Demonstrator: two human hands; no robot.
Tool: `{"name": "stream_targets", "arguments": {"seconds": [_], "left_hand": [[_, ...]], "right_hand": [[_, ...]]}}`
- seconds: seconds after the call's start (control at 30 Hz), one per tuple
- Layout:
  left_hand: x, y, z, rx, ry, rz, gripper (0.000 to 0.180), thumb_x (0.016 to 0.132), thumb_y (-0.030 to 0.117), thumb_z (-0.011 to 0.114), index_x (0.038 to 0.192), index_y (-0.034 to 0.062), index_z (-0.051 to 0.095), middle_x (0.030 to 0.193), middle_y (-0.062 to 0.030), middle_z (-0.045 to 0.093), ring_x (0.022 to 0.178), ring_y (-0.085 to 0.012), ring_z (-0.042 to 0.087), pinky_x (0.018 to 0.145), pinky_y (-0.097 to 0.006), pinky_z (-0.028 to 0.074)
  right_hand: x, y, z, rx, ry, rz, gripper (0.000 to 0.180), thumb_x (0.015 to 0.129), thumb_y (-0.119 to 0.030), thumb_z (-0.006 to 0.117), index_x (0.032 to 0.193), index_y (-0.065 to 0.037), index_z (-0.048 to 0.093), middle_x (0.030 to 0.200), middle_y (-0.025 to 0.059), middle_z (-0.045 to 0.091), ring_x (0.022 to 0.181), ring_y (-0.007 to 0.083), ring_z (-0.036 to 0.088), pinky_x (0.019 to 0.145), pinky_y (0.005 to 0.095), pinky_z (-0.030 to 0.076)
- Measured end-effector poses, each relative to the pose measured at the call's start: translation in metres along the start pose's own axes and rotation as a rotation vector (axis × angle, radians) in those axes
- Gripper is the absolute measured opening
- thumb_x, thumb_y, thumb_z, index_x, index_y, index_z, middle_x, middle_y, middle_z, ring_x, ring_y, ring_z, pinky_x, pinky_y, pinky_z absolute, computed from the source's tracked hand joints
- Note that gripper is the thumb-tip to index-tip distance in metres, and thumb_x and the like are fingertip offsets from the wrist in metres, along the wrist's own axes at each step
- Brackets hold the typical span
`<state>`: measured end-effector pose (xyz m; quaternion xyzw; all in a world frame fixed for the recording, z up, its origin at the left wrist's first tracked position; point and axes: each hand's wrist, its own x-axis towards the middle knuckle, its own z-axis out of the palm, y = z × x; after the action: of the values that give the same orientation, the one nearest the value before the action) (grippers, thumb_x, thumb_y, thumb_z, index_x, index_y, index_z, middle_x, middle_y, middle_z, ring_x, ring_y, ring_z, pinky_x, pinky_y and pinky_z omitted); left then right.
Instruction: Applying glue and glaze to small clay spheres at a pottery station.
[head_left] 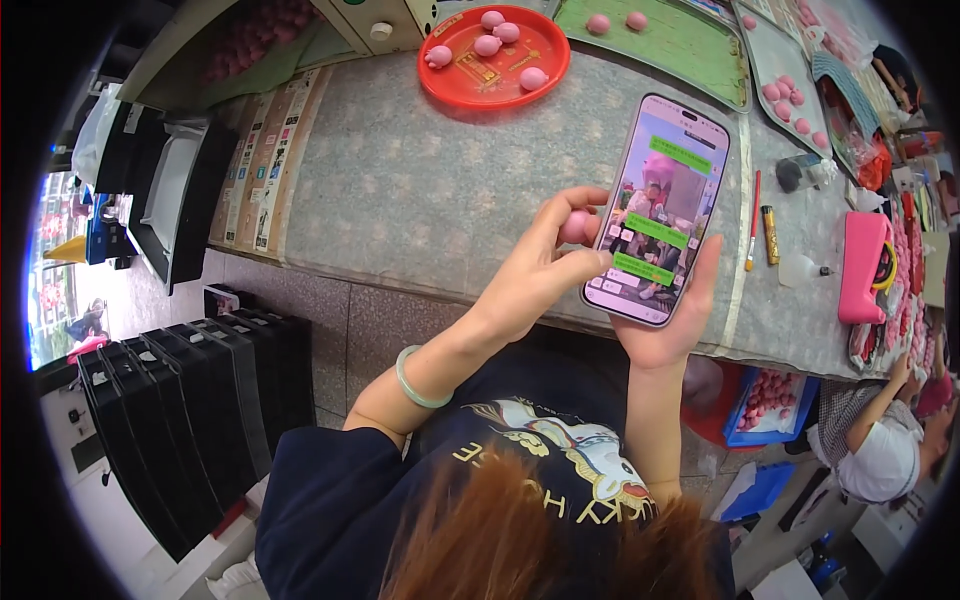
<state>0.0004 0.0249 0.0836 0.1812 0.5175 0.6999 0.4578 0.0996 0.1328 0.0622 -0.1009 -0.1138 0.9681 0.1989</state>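
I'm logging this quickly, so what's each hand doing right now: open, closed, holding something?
Left hand: closed on a pink ball, thumb by the edge of the phone.
Right hand: closed around the phone.

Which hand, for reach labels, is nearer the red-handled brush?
Right. The right hand supports the phone left of the red-handled brush; the left hand is farther left.
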Motion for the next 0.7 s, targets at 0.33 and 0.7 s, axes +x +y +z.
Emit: {"name": "stream_targets", "arguments": {"seconds": [0.33, 0.7], "left_hand": [[0.001, -0.011, -0.002, 0.108, 0.027, 0.017, 0.063, 0.072, 0.012, 0.066, 0.128, 0.0048, 0.037, 0.113, -0.0065, 0.043, 0.1, -0.0124, 0.047, 0.078, -0.025, 0.04], [0.013, -0.054, -0.014, 0.437, 0.243, 0.208, 0.037, 0.084, 0.019, 0.061, 0.117, 0.0085, 0.048, 0.111, -0.0075, 0.044, 0.092, -0.0151, 0.046, 0.083, -0.026, 0.04]], "right_hand": [[-0.002, 0.0, -0.004, -0.118, -0.056, -0.026, 0.062, 0.093, -0.052, 0.032, 0.131, -0.003, 0.039, 0.121, 0.016, 0.053, 0.106, 0.0314, 0.055, 0.09, 0.0469, 0.045], [-0.066, 0.008, 0.038, -0.804, 0.093, -0.992, 0.059, 0.091, -0.052, 0.032, 0.13, -0.008, 0.036, 0.122, 0.0141, 0.048, 0.107, 0.0292, 0.049, 0.086, 0.0461, 0.04]]}}
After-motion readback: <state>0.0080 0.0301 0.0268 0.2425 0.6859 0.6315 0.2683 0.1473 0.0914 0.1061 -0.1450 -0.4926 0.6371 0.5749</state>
